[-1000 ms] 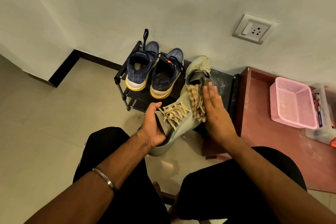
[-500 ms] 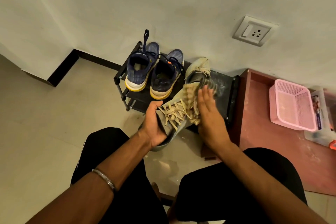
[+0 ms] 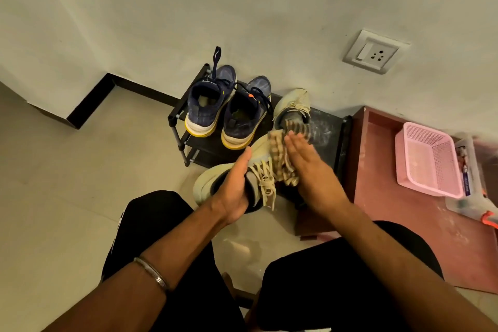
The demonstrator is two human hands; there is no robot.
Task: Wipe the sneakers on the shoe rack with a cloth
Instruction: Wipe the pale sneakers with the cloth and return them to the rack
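Left hand (image 3: 234, 191) grips the beige sneaker (image 3: 223, 180) from the side, thumb stretched up along its upper and fingers wrapped beneath, holding it tilted in the air just in front of the shoe rack (image 3: 327, 132). Right hand (image 3: 305, 163) lies flat with fingers straight and together, pressing a checked cloth (image 3: 280, 159) against the sneaker's far side; the fingertips are blurred. Pale, frayed laces hang loose over the dark tongue, and the thick sole is off-white. On the black rack stand two navy sneakers (image 3: 207, 105) with yellow-edged soles, heels toward the camera, and beside them the other beige sneaker (image 3: 292, 105), toe to the wall. Dusty streaks mark the rack's top. To the right, a reddish-brown wooden board (image 3: 390, 213) carries a pink plastic basket (image 3: 428, 159). Beige floor tiles (image 3: 80, 183), a plain pale wall and a switch socket (image 3: 373, 52) complete the corner.
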